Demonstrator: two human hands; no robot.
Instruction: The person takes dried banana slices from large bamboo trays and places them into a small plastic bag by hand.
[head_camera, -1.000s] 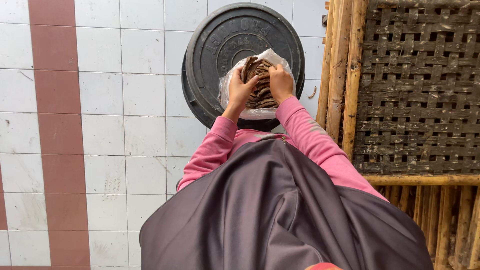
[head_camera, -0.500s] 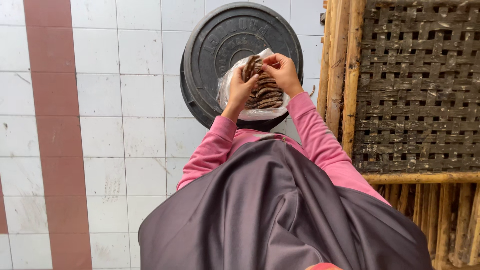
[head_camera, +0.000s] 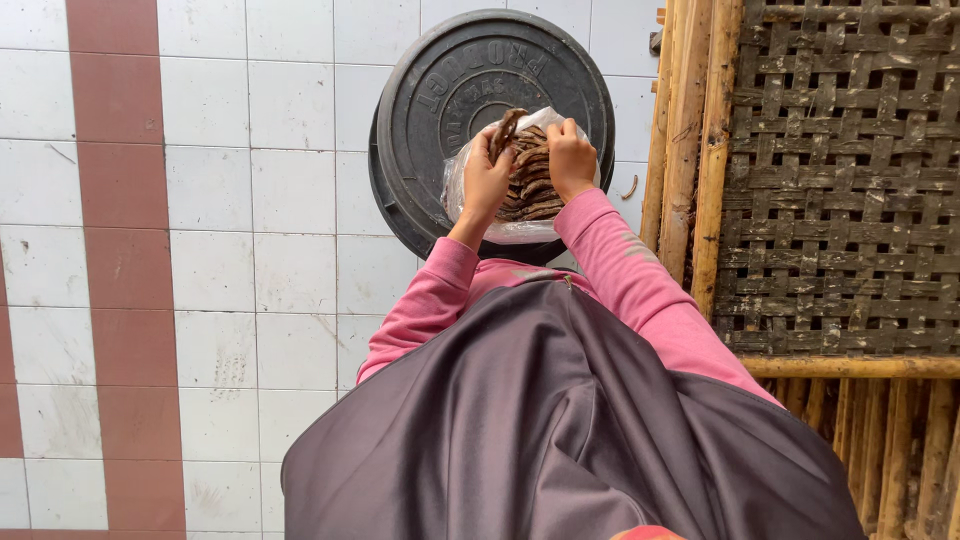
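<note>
A dark grey cloth is draping nearest, pink sleeves reaching away from it. The left hand is pinching one brown pod, its long axis pointing far. Just right, the right hand is gripping the clear bag of pods. Beneath is lying a black round lid on white tiles; a woven bamboo frame is standing at right.

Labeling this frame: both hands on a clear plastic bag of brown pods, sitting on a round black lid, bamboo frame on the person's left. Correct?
One slip: the head view shows the bamboo frame on the person's right, not the left. The rest holds: left hand and right hand grip the clear plastic bag of brown pods, on the round black lid.
</note>
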